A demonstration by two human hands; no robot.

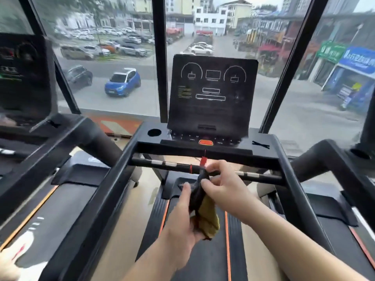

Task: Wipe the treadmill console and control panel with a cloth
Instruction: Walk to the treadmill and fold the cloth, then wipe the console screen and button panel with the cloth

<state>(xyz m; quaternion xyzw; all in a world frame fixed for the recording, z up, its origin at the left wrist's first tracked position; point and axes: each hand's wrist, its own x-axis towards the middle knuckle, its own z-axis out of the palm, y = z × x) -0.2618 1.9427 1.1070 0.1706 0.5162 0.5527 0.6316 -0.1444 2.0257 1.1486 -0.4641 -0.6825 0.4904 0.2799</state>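
supervisor: report surroundings.

operator: i see tall glass windows (121, 57) overlooking a street, with a small blue car (122, 82) below. in front of the glass stands a black treadmill. its flat black console screen (211, 92) is upright, with white outlined gauges and boxes. directly beneath it is the black control panel (188, 137) with an orange oval button (206, 142). a round cup holder (154, 132) is recessed to the left of the panel.

supervisor: report hands and cloth.

operator: the dark cloth with a yellow-olive side (208, 217) hangs between both hands, above the black running belt (203, 260) and well below the console. the left hand (182, 218) is curled round its lower part. the right hand (221, 189) pinches its dark upper end, just beside the black crossbar with silver pads (162, 163). a red clip (203, 160) hangs at the bar by the right hand's fingertips. the cloth is not touching the screen or panel.
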